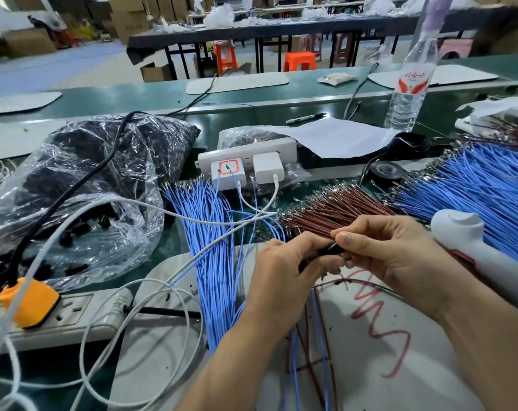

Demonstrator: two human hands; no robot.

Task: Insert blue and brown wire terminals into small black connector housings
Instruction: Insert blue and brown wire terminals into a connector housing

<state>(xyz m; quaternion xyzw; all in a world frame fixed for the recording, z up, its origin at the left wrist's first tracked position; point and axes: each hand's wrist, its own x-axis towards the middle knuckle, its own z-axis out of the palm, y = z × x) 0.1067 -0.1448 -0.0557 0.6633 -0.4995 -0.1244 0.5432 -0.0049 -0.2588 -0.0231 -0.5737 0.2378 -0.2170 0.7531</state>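
nearest, below the wrists, a few blue and brown wires (pixel 309 345) trail down from the hands over a white board (pixel 430 366) scrawled with red marker, which lies on the green desk (pixel 174 244). above the board the two hands meet. the left hand (pixel 284 271) has its fingers curled round a small black connector housing (pixel 330 250), of which only a sliver shows between the hands. the right hand (pixel 394 256) pinches the housing's right end with thumb and forefinger, the other fingers folded under. whether a terminal sits between the pads cannot be told.

just left of the left hand a long bundle of blue wires (pixel 213 262) runs away from the person, crossed by white cables (pixel 151 292). further left lie a grey power strip (pixel 82 315) with an orange plug (pixel 29 301) in it and a clear plastic bag (pixel 97 179) of dark parts. right of the right hand lies a white handheld tool (pixel 474 250).

just beyond the hands is a sheaf of brown wires (pixel 335 209), metal terminals fanned at its far end. beyond the right hand is a wide spread of blue wires (pixel 474 185). farther off are a white socket block (pixel 246 155) with two chargers, a roll of black tape (pixel 387 170), a sheet of paper (pixel 335 137), a pen (pixel 305 117) and a clear water bottle (pixel 409 84).
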